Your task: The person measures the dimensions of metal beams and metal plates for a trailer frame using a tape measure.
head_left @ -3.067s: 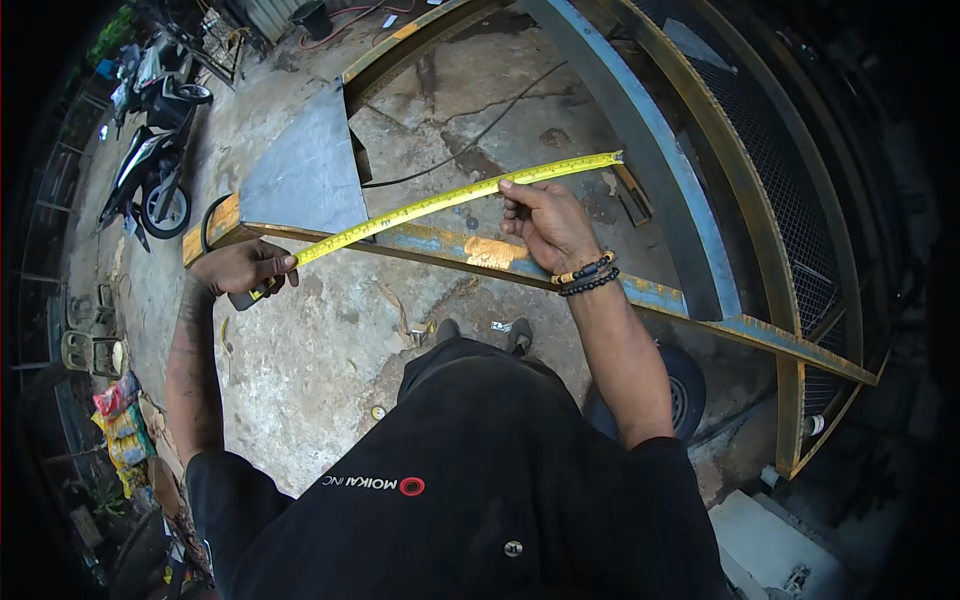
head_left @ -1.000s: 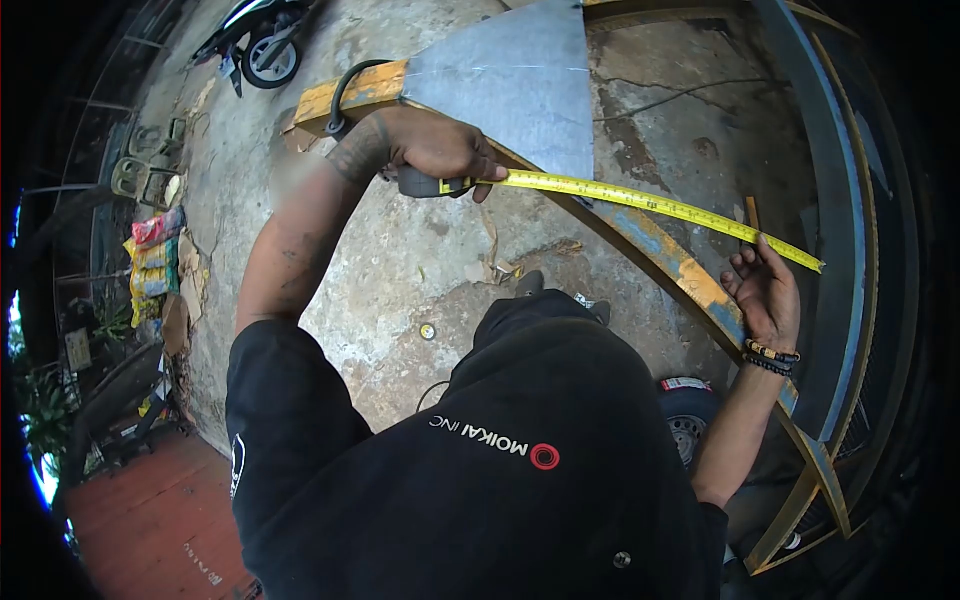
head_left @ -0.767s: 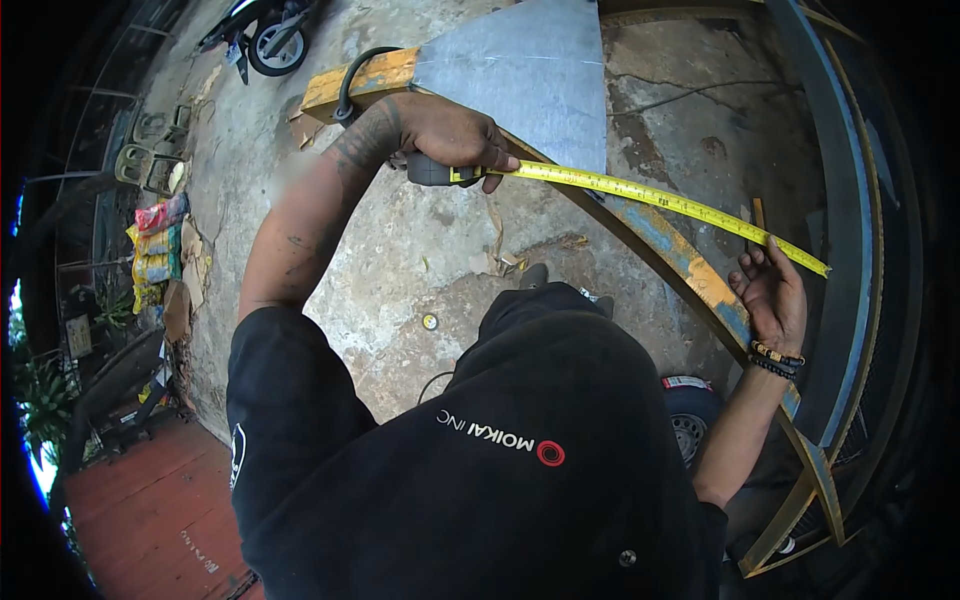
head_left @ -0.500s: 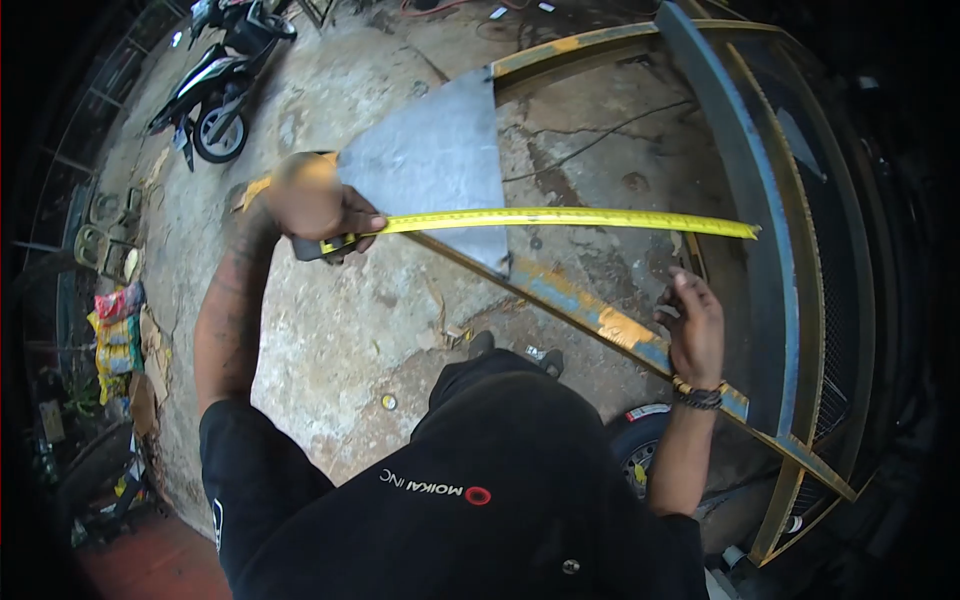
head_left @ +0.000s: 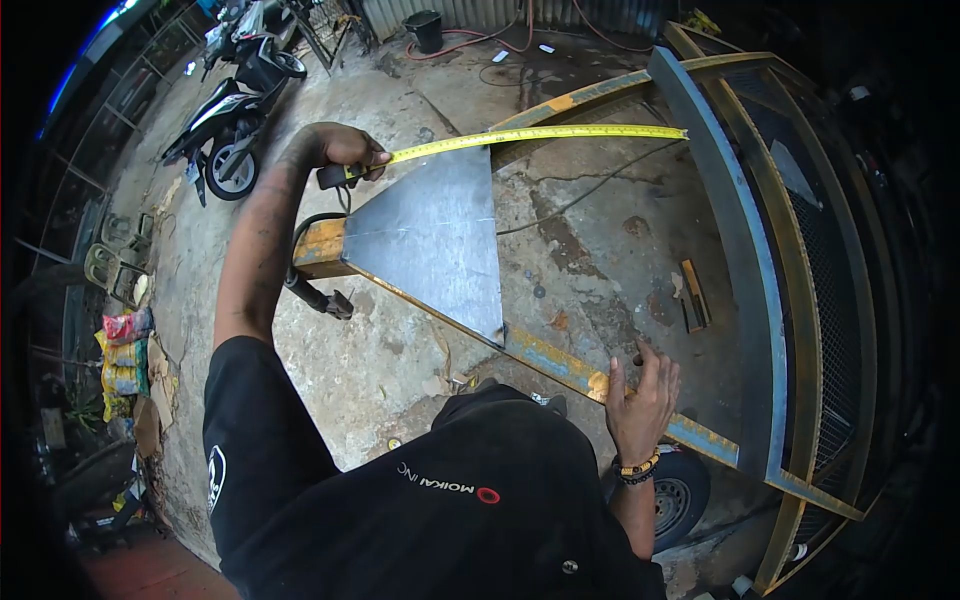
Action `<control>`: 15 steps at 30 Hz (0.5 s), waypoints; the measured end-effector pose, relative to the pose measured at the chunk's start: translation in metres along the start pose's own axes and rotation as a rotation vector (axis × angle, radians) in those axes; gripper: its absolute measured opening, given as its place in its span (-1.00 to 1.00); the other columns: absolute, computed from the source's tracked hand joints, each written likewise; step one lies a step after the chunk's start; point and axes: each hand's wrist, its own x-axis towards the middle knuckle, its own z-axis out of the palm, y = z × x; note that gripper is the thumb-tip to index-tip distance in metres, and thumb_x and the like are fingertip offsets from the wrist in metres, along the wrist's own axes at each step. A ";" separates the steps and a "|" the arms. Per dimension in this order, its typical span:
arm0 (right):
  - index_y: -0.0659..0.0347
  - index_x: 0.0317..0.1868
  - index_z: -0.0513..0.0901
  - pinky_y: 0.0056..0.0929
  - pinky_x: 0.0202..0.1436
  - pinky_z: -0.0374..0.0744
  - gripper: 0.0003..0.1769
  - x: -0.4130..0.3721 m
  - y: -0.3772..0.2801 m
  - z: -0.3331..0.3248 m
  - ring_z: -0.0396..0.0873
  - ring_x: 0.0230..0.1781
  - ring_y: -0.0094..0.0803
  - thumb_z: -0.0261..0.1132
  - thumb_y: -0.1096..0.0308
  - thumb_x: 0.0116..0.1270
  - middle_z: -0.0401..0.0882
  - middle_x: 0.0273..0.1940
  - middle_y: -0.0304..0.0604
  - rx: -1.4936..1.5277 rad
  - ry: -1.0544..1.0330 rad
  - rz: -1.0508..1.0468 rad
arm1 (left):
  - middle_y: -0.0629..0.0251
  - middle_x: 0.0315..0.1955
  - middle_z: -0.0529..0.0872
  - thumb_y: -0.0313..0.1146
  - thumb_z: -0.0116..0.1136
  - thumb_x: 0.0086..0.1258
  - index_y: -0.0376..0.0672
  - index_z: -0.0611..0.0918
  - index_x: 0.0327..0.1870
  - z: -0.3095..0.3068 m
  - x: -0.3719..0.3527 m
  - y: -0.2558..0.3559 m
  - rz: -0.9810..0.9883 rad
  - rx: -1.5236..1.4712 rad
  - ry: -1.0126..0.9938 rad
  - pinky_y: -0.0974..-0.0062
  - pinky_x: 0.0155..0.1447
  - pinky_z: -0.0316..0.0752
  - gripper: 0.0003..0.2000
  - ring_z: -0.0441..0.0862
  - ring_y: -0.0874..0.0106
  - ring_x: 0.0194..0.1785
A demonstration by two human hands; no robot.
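My left hand [head_left: 348,150] is closed around a tape measure [head_left: 338,177], held above the narrow end of a grey sheet-metal plate [head_left: 430,235]. Its yellow blade [head_left: 540,134] stretches out to the right, crossing over the plate's far corner. The blade's hooked tip overlaps the edge of a long steel beam [head_left: 735,210] in this view. Fingers spread, my right hand [head_left: 642,400] is at the rusty, painted side bar [head_left: 555,368] of the frame and holds nothing. Below my left hand, a dark clamp-like tool [head_left: 325,298] hangs at the frame's rusty tip [head_left: 320,243].
A tyred wheel [head_left: 680,500] sits under the frame near my right forearm. Mesh panels [head_left: 838,360] lie beyond the beam at right. Motorbikes [head_left: 232,140] stand at far left. A cable [head_left: 590,195] and a short metal piece [head_left: 694,295] are on the concrete floor.
My left hand has moved away from me with the tape measure, its blade now over the plate's far corner. My right hand has come down and left to the side bar, its fingers spreading.
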 end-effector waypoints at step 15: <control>0.27 -0.03 0.58 -0.11 -0.03 0.43 -0.65 0.009 -0.008 -0.001 0.48 -0.14 -0.07 0.34 0.25 0.26 0.51 -0.23 -0.03 -0.003 -0.069 0.030 | 0.39 -0.57 0.48 -0.03 -0.17 0.58 -0.17 0.53 -0.27 -0.005 0.056 0.007 -0.085 -0.080 -0.138 0.50 -0.47 0.47 -0.62 0.47 0.54 -0.57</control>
